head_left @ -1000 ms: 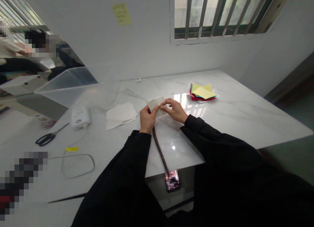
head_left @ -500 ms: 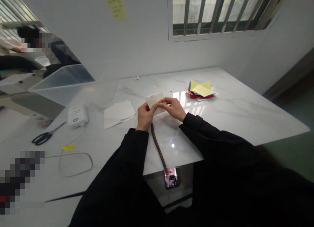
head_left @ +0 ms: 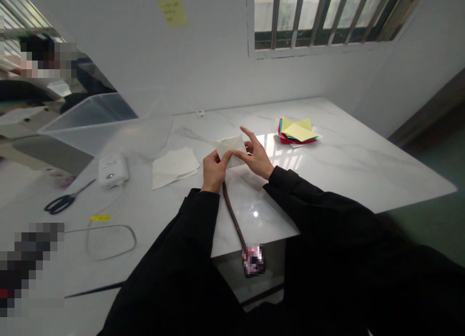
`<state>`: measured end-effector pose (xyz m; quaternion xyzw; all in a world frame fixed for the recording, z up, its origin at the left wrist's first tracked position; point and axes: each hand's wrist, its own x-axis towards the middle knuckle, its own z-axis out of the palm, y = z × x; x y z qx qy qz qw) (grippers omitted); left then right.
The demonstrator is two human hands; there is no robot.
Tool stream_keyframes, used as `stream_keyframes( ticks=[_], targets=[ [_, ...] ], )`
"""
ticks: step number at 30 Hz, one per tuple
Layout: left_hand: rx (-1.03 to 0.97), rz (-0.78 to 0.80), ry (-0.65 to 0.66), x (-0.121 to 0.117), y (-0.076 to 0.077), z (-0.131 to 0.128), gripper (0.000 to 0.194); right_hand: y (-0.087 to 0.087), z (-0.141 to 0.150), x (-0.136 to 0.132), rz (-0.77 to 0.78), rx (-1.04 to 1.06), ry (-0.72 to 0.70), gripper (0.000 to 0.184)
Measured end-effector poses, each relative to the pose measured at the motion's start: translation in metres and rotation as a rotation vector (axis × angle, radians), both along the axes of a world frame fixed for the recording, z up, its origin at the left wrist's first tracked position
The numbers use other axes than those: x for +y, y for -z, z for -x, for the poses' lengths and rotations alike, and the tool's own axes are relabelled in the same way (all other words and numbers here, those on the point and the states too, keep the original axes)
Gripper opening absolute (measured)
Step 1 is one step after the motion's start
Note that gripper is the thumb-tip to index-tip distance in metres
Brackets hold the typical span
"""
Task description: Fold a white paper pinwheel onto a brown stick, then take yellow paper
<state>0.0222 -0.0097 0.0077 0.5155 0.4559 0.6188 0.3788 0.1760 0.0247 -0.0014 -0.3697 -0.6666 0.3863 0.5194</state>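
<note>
A sheet of off-white paper (head_left: 231, 143) is held up over the table between my hands. My left hand (head_left: 213, 171) pinches its lower left part with the thumb in front. The thumb of my right hand (head_left: 259, 158) presses the paper near my left thumb, while its index finger points up, away from the sheet; the other fingers curl behind the right edge. Under my left hand a thin brown stick-like strip (head_left: 233, 214) runs down to the table's front edge. Left of my hands lie more off-white sheets (head_left: 174, 167).
Yellow, red and blue paper (head_left: 300, 130) is stacked at the right. At the left are black-handled scissors (head_left: 60, 204), a white device (head_left: 112, 170) with a cable (head_left: 134, 236), and a clear plastic box (head_left: 90, 123). Another person (head_left: 39, 50) is in the far left background.
My right index finger has lifted off the paper and now points upward, with the right hand opened a little. My left hand keeps its pinch. The view has shifted slightly.
</note>
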Motion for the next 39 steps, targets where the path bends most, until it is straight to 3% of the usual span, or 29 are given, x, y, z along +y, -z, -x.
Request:
stream_keyframes(
  ticks=[5,18,39],
  targets=[
    [-0.010,0.017,0.001,-0.0011,-0.0012,-0.0009,0.067,0.0021,0.0014,0.0008,0.018,0.023,-0.009,0.077],
    [-0.077,0.011,0.014,0.0041,0.0047,0.0014,0.062,0.0003,0.0030,0.0043,0.006,0.115,-0.059,0.044],
    [-0.036,0.013,-0.013,0.0018,0.0015,0.0014,0.064,-0.0007,0.0028,0.0022,0.072,0.077,-0.028,0.041]
  ],
)
